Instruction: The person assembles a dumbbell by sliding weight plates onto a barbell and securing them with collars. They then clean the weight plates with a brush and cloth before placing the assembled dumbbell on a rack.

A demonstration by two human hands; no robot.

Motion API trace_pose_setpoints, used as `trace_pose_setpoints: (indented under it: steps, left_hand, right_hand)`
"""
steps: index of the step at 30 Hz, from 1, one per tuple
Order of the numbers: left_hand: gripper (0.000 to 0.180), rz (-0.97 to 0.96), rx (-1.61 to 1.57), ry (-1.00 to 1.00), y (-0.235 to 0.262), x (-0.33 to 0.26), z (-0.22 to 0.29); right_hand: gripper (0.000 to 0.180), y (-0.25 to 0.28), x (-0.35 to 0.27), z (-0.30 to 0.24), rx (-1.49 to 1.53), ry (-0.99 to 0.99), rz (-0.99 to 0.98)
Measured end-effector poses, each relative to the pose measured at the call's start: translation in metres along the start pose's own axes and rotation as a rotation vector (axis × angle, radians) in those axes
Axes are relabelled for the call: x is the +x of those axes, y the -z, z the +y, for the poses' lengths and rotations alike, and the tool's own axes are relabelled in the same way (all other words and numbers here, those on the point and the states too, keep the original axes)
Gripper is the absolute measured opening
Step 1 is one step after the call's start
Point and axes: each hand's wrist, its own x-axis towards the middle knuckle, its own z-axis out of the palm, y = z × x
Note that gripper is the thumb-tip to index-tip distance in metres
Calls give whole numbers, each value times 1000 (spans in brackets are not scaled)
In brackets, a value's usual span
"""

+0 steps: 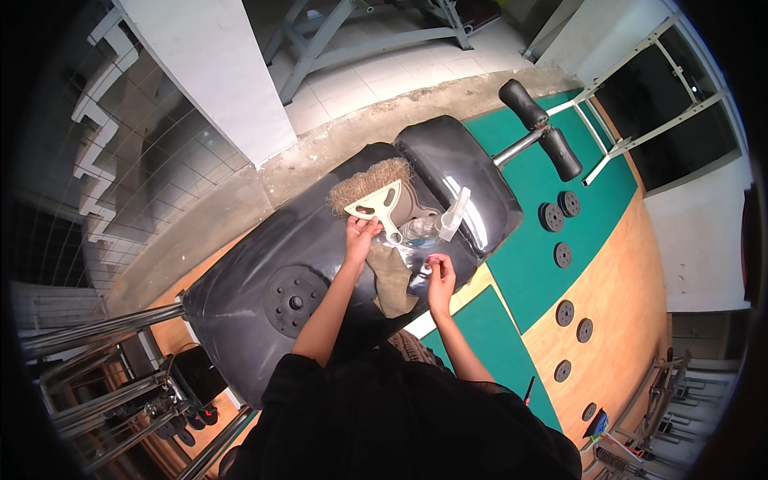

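Observation:
My left hand (362,238) grips a brush (376,204) by its cream plastic handle. Its frayed brown bristles point away from me, over the black padded bench (240,300). Fingers curled together, my right hand (439,276) hovers at the bench's near right side; whether a small thing is pinched there I cannot make out. Between the hands lies a crumpled olive-brown cloth (390,280). Just beyond the right hand, a clear plastic bottle (424,230) with a whitish top (454,214) lies on its side. A grey-brown piece (406,206) is partly hidden behind the brush.
A black weight plate (295,302) rests on the bench's left part. Several small plates (563,255) lie on the green mat (512,152) and wooden floor (620,280) to the right. Padded rollers (544,132) stick out at the far right end. Metal bars (104,330) stand at left.

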Motion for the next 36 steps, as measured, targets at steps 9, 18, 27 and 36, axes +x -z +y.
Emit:
trace_pose_setpoints:
  steps: [9,18,27,36]
  left_hand:
    - [34,-20,320,196,9,28,-18]
    - [82,89,1235,-44,-4,-6,16]
    - [15,109,547,-261,52,-71,26]
    - [33,551,652,-108,196,-208,26]
  right_hand:
    - [43,33,29,-10,-107,98,155]
    - [86,-14,67,-80,-353,523,-15]
    - [27,-11,38,-109,14,553,16]
    - [23,-18,-40,-148,-473,230,-876]
